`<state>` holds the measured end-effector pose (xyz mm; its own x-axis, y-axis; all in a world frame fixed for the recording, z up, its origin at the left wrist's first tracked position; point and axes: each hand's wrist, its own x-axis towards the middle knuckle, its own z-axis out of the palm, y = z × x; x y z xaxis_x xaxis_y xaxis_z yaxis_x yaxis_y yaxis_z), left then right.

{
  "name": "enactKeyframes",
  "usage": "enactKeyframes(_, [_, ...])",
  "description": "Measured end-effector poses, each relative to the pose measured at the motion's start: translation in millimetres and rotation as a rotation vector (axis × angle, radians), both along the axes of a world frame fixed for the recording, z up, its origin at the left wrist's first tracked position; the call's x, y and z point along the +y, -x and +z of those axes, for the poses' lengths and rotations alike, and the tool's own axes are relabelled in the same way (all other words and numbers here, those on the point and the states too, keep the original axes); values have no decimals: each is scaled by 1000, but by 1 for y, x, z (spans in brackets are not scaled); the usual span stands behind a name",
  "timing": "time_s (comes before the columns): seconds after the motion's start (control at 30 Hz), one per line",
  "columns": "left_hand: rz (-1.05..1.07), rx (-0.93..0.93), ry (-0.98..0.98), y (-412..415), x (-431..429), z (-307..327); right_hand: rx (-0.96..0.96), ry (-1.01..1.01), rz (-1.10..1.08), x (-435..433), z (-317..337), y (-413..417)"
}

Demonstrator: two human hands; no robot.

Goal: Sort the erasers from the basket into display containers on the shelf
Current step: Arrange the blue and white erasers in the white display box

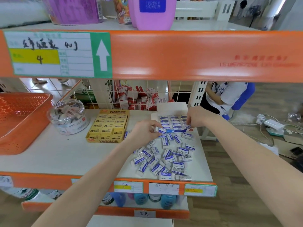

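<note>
You stretched both bare arms forward, left hand (144,130) pinching an eraser (161,130), right hand (196,117) near it with fingers (188,121) curled downward.

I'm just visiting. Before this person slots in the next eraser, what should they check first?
1. Eraser in left hand: ok, pinched in its fingers.
2. Blue-and-white box open: ok, lid up.
3. Free slot in the box: cannot tell; rows look full and the right hand covers a corner.
4. Loose pile safe on the shelf: not ok, some lie right at its front edge.
5. Orange basket emptied: cannot tell; the part in view holds none.
</note>
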<state>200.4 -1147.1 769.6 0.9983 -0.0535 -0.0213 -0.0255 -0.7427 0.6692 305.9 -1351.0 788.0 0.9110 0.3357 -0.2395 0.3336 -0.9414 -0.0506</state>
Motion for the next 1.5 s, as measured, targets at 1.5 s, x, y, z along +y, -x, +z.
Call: enactKeyframes(1.5, [33, -42, -150, -26, -12, -34, -270, -436, 7, 62, -39, -7])
